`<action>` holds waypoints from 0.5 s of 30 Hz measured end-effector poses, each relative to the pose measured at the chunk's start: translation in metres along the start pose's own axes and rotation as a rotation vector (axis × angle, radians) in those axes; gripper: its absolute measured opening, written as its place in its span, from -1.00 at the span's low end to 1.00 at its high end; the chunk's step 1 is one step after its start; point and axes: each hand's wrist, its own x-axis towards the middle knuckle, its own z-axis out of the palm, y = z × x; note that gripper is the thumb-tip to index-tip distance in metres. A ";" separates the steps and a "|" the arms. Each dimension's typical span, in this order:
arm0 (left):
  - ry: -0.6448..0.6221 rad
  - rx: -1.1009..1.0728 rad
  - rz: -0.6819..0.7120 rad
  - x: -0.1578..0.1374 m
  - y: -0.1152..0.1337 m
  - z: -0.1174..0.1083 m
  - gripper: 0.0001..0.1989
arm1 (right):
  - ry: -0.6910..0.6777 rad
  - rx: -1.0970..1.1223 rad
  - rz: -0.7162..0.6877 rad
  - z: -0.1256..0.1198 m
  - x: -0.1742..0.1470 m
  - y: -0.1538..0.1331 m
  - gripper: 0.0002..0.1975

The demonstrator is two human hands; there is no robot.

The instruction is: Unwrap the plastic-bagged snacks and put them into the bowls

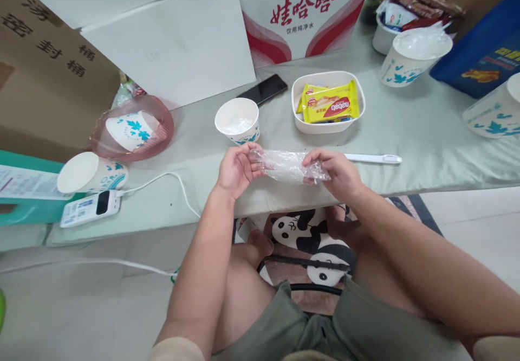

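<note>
Between my two hands stretches a crinkled clear plastic bag [282, 166], just above the front edge of the covered table. My left hand [239, 170] pinches its left end, palm partly turned up. My right hand [335, 172] grips the other end, with a bit of plastic poking out below the fingers. Behind my left hand stands a paper cup [238, 120] with clear plastic inside. A white tray [298, 116] holding yellow nabati snack packs [330, 103] sits beyond the bag. Right of my right hand lies a white pen-like stick [376, 159], its left part hidden.
A black phone [266, 89] lies behind the cup. On the left are a pink bowl [164, 125] with a cup, a tipped paper cup [91, 172] and a white device [91, 209] with a cable. Boxes [300, 19] line the back. More cups [414, 60] stand right.
</note>
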 end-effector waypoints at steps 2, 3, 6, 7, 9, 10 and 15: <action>0.011 0.023 0.041 -0.001 0.000 -0.003 -0.70 | -0.015 -0.203 -0.079 0.002 -0.001 -0.002 -0.79; 0.022 0.068 0.070 -0.001 0.000 -0.005 -0.70 | -0.023 -0.302 -0.108 0.005 -0.001 -0.004 -0.79; 0.058 0.189 0.161 -0.004 -0.003 -0.007 -0.55 | 0.044 -0.426 -0.112 0.014 0.001 -0.004 -0.86; 0.069 0.202 0.184 -0.004 -0.005 -0.008 -0.52 | 0.087 -0.392 -0.099 0.017 0.002 -0.003 -0.77; 0.085 0.204 0.212 -0.003 -0.006 -0.010 -0.51 | 0.135 -0.276 -0.069 0.022 0.005 -0.001 -0.55; 0.087 0.207 0.222 -0.003 -0.006 -0.011 -0.51 | 0.120 -0.230 -0.052 0.023 0.006 0.000 -0.52; 0.313 0.364 0.417 -0.005 -0.005 -0.008 -0.67 | 0.140 -0.292 -0.029 0.024 0.007 -0.001 -0.81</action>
